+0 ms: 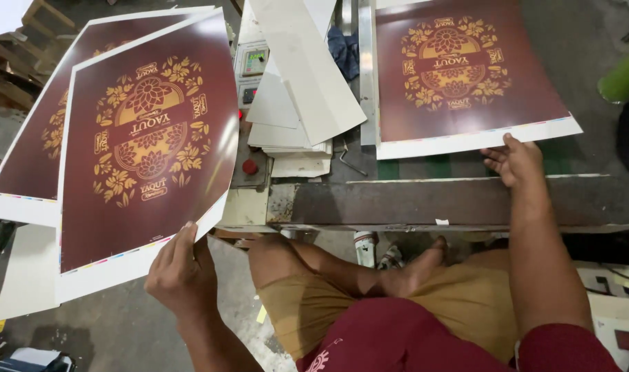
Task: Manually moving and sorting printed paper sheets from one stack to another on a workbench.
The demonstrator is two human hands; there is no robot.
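My left hand (180, 269) grips the near corner of a large maroon printed sheet (145, 145) with a gold floral emblem and a white border, held up at the left. Under it lies a stack of the same sheets (25, 165). My right hand (513, 162) rests with fingers spread on the near white edge of another identical sheet (459, 76), which lies flat on the machine table (431, 200) at the right.
A small control panel (252, 65) with a red knob (250, 167) sits between the stacks. Blank white boards (304, 76) pile beside it. A green cylinder (624, 76) stands far right. My crossed legs are below the table edge.
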